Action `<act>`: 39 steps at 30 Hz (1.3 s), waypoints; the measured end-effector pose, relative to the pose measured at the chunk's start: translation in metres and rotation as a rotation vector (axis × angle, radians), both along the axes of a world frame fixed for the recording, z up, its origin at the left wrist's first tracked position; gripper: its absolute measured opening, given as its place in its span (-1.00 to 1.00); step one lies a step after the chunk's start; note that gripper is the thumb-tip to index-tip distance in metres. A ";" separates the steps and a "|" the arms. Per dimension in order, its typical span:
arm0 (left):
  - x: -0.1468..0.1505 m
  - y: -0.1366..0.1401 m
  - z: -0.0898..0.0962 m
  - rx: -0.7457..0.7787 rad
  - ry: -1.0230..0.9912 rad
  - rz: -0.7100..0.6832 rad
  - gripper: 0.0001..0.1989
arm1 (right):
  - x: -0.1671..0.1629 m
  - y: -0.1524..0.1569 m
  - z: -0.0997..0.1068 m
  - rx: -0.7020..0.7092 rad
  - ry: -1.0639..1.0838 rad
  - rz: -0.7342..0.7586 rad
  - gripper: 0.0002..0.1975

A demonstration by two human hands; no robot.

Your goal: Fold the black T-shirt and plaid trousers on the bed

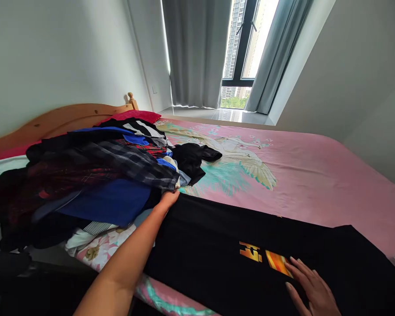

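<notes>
A black T-shirt [217, 245] with an orange print lies spread flat on the pink bedsheet [316, 175] in front of me. My left hand [169, 199] reaches to its far left corner, right at the foot of the clothes pile; whether the fingers pinch the cloth I cannot tell. My right hand [311, 287] rests flat with fingers apart on the shirt, just beside the orange print [270, 258].
A big pile of mixed clothes [95, 175], checked, blue and black, covers the left of the bed by the wooden headboard [59, 118]. A black garment [194, 160] lies apart beside it. Grey curtains and a window [246, 48] stand beyond the bed.
</notes>
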State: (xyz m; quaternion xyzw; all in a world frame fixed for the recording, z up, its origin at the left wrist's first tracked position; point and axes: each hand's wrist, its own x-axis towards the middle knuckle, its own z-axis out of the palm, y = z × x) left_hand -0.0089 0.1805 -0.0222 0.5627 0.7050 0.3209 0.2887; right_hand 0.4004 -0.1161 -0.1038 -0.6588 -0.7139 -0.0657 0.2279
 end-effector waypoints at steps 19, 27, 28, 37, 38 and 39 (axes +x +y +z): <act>0.045 -0.133 -0.002 0.364 0.751 -0.811 -0.44 | -0.002 -0.001 0.004 0.068 0.016 0.008 -0.55; -0.031 -0.139 -0.002 0.309 0.833 -0.298 -0.54 | -0.002 -0.001 0.005 0.099 0.031 0.017 -0.56; -0.035 -0.140 0.002 0.331 0.834 -0.301 -0.52 | -0.002 0.000 0.004 0.099 0.033 0.017 -0.56; -0.004 -0.206 -0.014 0.208 0.819 -0.709 -0.33 | -0.001 -0.001 0.003 0.106 0.019 0.019 -0.58; -0.009 -0.205 -0.014 0.180 0.832 -0.619 -0.33 | -0.001 -0.001 0.003 0.108 0.021 0.021 -0.58; -0.013 -0.204 -0.012 0.163 0.845 -0.547 -0.34 | -0.001 -0.001 0.003 0.111 0.024 0.020 -0.59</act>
